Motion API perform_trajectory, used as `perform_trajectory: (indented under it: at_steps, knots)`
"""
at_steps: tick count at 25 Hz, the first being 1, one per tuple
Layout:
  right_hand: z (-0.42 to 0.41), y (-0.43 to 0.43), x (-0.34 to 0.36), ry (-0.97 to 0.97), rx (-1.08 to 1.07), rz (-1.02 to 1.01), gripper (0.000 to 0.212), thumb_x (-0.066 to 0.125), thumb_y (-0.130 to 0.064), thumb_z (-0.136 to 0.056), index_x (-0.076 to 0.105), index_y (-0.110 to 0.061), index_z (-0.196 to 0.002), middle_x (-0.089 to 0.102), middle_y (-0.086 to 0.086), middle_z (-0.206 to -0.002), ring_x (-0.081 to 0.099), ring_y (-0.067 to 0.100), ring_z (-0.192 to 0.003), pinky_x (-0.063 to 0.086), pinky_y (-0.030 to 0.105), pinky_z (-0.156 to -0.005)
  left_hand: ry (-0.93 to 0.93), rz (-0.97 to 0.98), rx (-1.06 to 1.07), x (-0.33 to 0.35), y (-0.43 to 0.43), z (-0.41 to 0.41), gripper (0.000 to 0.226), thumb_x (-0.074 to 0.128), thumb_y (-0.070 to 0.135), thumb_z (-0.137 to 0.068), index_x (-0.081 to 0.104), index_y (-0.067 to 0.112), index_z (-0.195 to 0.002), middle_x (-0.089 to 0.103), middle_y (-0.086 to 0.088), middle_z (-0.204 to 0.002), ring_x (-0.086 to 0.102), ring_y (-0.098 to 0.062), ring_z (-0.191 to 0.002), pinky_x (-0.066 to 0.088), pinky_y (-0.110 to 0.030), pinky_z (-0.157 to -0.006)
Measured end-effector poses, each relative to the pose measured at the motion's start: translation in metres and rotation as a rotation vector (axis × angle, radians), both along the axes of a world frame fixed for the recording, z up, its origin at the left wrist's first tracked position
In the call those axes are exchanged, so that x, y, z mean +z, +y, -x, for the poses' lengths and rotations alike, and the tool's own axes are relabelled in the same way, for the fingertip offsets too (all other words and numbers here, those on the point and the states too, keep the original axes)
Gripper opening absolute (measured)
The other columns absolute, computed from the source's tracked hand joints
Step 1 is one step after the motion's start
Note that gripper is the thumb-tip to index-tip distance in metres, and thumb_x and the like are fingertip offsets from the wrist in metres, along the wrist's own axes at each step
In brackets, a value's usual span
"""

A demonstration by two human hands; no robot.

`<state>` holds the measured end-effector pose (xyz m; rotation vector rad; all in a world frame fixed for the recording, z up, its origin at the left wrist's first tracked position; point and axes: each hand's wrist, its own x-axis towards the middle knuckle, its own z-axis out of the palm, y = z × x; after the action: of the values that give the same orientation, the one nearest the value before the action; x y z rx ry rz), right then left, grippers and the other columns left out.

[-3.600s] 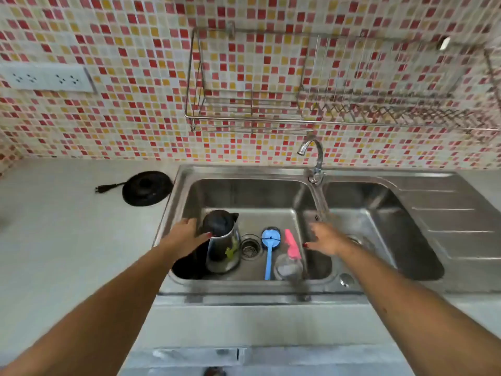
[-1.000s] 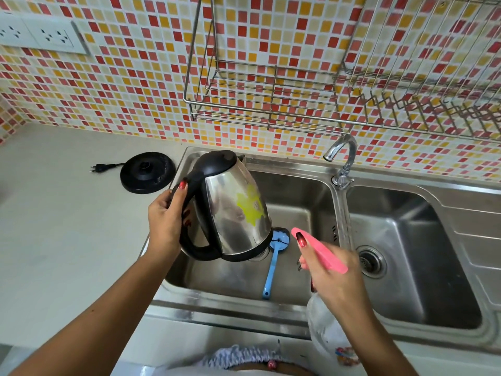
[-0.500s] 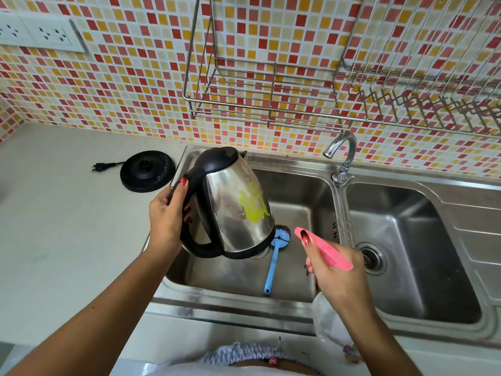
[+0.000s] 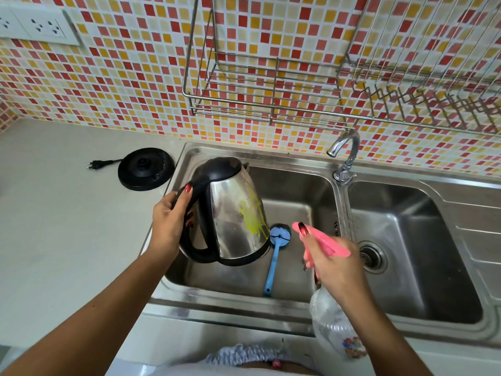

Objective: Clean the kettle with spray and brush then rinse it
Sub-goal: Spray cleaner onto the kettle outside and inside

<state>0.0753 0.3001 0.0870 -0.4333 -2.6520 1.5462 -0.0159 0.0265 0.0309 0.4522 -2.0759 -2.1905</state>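
A steel kettle [image 4: 230, 221] with a black lid and handle hangs above the left sink basin [image 4: 295, 191]. A yellow stain and fine droplets mark its side. My left hand [image 4: 168, 223] grips the black handle. My right hand [image 4: 330, 264] holds a clear spray bottle [image 4: 333, 327] by its pink trigger head, nozzle aimed left at the kettle, just apart from it. A blue long-handled brush [image 4: 273, 264] lies on the basin floor below, its round head partly behind the kettle.
The black kettle base [image 4: 145, 168] with its plug lies on the counter left of the sink. A chrome tap [image 4: 344, 156] stands between the two basins. The right basin [image 4: 423, 267] has a drain. A wire dish rack [image 4: 271, 104] hangs on the mosaic wall above.
I lifted the kettle and the spray bottle out of the basin. In the last second the kettle turned slightly, the bottle shifted a little right, and the yellow stain now runs down in drips.
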Motion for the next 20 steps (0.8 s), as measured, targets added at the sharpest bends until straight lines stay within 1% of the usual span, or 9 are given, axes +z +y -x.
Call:
perform_trajectory:
  at_steps: [2,4,7,8,10,13,14,17,20]
  knots:
    - [-0.003,0.001,-0.007,-0.030,0.004,-0.008,0.060,0.057,-0.063,-0.070,0.068,-0.007,-0.055,0.066,0.012,-0.053,0.060,0.018,-0.042,0.049,0.033,-0.045,-0.012,0.010,-0.032,-0.008,-0.001,0.003,0.034,0.060,0.038,-0.094,0.060,0.005,-0.090,0.050,-0.008,-0.071,0.050,-0.015,-0.062,0.041,-0.023,-0.052]
    - [-0.006,0.000,-0.014,-0.066,0.025,-0.038,0.058,0.059,-0.060,-0.073,0.068,-0.006,-0.055,0.067,0.011,-0.052,0.062,0.020,-0.044,0.051,0.036,-0.051,-0.034,-0.001,-0.066,-0.016,-0.001,0.006,0.033,0.061,0.037,-0.094,0.059,0.004,-0.090,0.051,-0.008,-0.072,0.050,-0.015,-0.063,0.040,-0.025,-0.055]
    - [-0.009,0.004,-0.024,-0.101,0.024,-0.044,0.061,0.059,-0.057,-0.077,0.065,0.000,-0.056,0.065,0.015,-0.053,0.061,0.028,-0.048,0.052,0.041,-0.056,-0.073,-0.022,-0.114,-0.029,-0.002,0.009,0.048,0.066,0.044,-0.088,0.061,-0.002,-0.097,0.057,-0.011,-0.079,0.055,-0.018,-0.070,0.042,-0.030,-0.062]
    - [-0.011,0.006,-0.026,-0.113,0.026,-0.034,0.063,0.059,-0.059,-0.076,0.064,0.001,-0.057,0.065,0.016,-0.054,0.060,0.028,-0.048,0.052,0.041,-0.056,-0.085,-0.024,-0.128,-0.033,-0.003,0.009,0.049,0.068,0.048,-0.084,0.063,0.001,-0.095,0.059,-0.009,-0.077,0.055,-0.017,-0.069,0.043,-0.030,-0.062]
    - [-0.013,0.006,-0.029,-0.141,0.039,-0.019,0.065,0.058,-0.062,-0.074,0.064,0.001,-0.058,0.066,0.017,-0.055,0.056,0.023,-0.042,0.051,0.040,-0.054,-0.112,-0.008,-0.169,-0.040,-0.002,0.010,0.039,0.069,0.049,-0.081,0.063,0.011,-0.083,0.056,-0.004,-0.069,0.054,-0.015,-0.064,0.042,-0.029,-0.060]
    - [-0.014,0.005,-0.038,-0.166,0.034,-0.046,0.067,0.058,-0.062,-0.073,0.063,0.003,-0.057,0.062,0.021,-0.053,0.054,0.033,-0.046,0.049,0.041,-0.051,-0.110,0.051,-0.285,-0.051,0.002,0.008,0.026,0.063,0.029,-0.094,0.055,0.015,-0.073,0.054,0.006,-0.058,0.051,-0.007,-0.055,0.041,-0.020,-0.053]
    - [-0.014,0.005,-0.041,-0.179,0.019,-0.040,0.067,0.059,-0.062,-0.073,0.062,0.003,-0.058,0.061,0.022,-0.054,0.051,0.033,-0.044,0.048,0.040,-0.049,-0.117,0.086,-0.338,-0.057,0.003,0.007,0.022,0.061,0.024,-0.095,0.056,0.015,-0.076,0.055,0.009,-0.058,0.053,-0.004,-0.055,0.041,-0.016,-0.054]
    - [-0.017,0.007,-0.047,-0.227,-0.010,0.001,0.067,0.061,-0.061,-0.075,0.062,0.005,-0.061,0.061,0.026,-0.059,0.049,0.020,-0.044,0.045,0.036,-0.046,-0.148,0.150,-0.508,-0.074,-0.002,0.002,0.012,0.058,0.015,-0.097,0.062,0.010,-0.086,0.060,0.012,-0.064,0.055,0.001,-0.064,0.042,-0.013,-0.062]
    - [-0.020,0.004,-0.051,-0.256,-0.015,0.042,0.065,0.063,-0.056,-0.076,0.062,0.008,-0.065,0.061,0.029,-0.063,0.051,0.021,-0.047,0.044,0.034,-0.046,-0.221,0.123,-0.648,-0.089,-0.009,-0.001,0.010,0.056,0.007,-0.096,0.064,0.010,-0.100,0.070,0.009,-0.076,0.064,-0.002,-0.076,0.047,-0.013,-0.071]
